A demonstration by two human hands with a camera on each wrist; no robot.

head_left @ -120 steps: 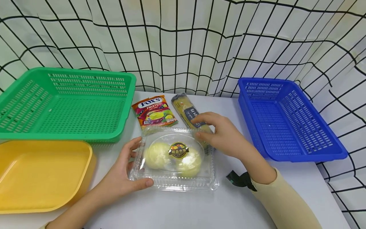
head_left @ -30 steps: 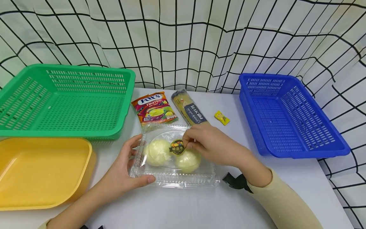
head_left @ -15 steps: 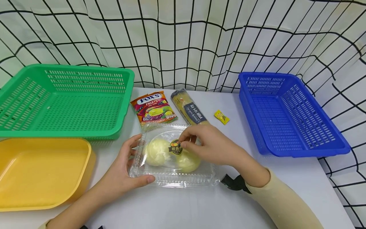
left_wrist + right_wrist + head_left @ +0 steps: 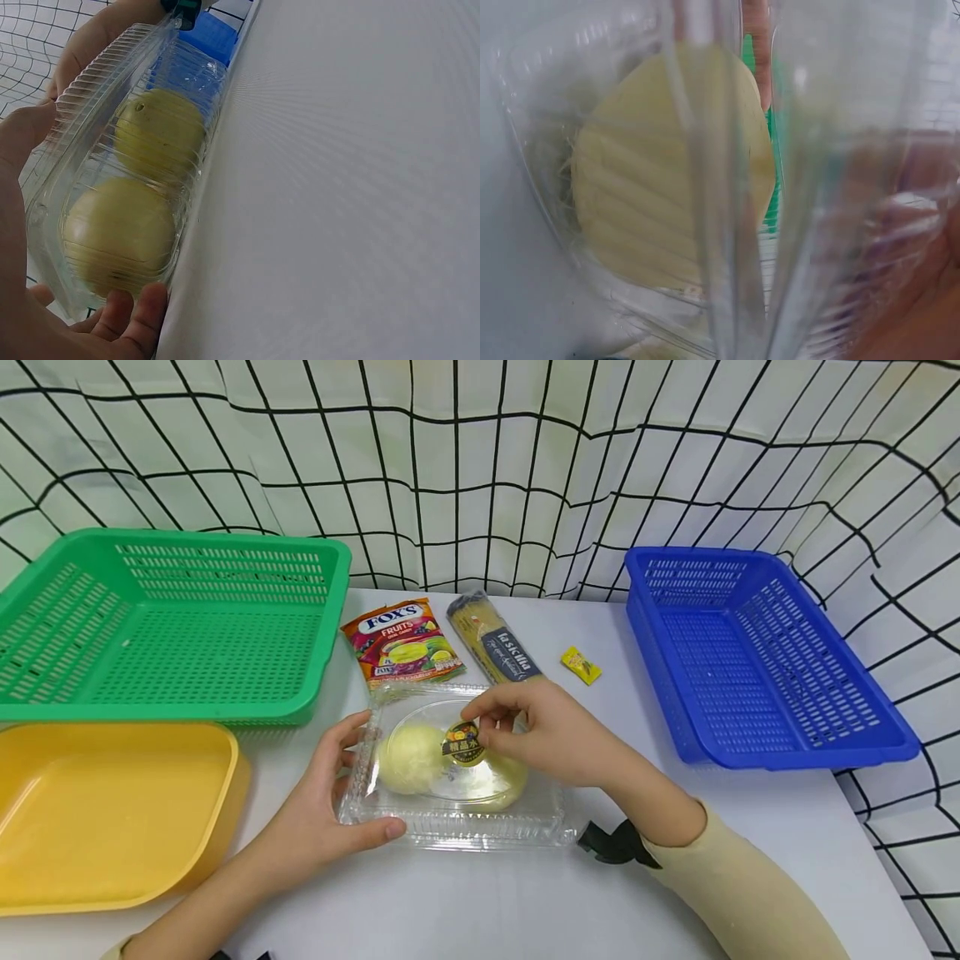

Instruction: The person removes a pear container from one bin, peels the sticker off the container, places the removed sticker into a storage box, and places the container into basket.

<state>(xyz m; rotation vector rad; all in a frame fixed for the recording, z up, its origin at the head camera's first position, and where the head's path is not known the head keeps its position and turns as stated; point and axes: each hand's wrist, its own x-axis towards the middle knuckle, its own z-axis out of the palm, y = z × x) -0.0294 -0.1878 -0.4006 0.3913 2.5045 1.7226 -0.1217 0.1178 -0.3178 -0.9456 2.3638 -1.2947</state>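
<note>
Clamshell box [image 4: 457, 827] of clear plastic, flat on the white table [image 4: 525, 902], near its middle, with two pale yellow round fruits [image 4: 120, 236] inside. Gripped at its left edge by the left hand [image 4: 322, 814], thumb curled over the near front rim, fingers up along the side. Pinched at the round dark sticker [image 4: 462, 744] on the lid by the right hand [image 4: 551, 735], fingertips [image 4: 480, 714] curled onto the label's edge. Just behind the box, a Fox's fruit candy bag [image 4: 401, 643] and a long pasta packet [image 4: 495, 639], lying side by side. A little right of those, a small yellow wrapped sweet [image 4: 581, 665], apart from everything. Farther right, a blue basket [image 4: 862, 747]; at far left, a green basket [image 4: 315, 693], and in front of it a yellow tub [image 4: 225, 768]. Behind all, a white cloth with a black grid [image 4: 480, 468].
</note>
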